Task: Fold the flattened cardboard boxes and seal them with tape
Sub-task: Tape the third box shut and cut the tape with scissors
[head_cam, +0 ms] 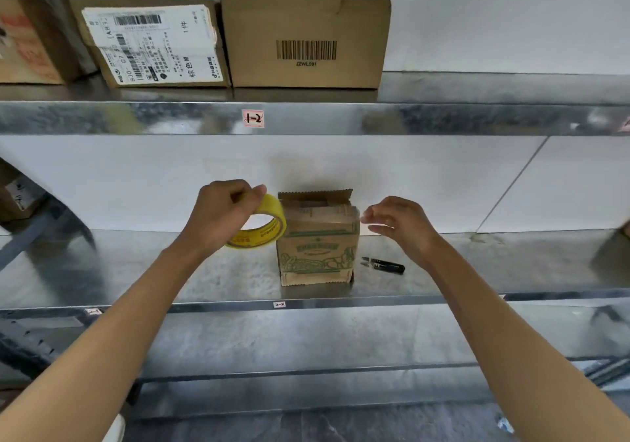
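A small brown cardboard box [317, 250] with green print stands upright on the metal shelf [204, 271], one top flap raised at its back. My left hand [221, 213] grips a yellow tape roll [267, 226] just left of the box's top. My right hand [399, 225] hovers at the box's upper right corner with loosely bent fingers that hold nothing I can see. Whether a strip of tape runs across the box top is unclear.
A small black cutter [383, 265] lies on the shelf right of the box. The upper shelf [443, 119] carries three larger cardboard boxes [306, 32]. Another box [17, 196] sits at the far left. A white wall backs the shelf.
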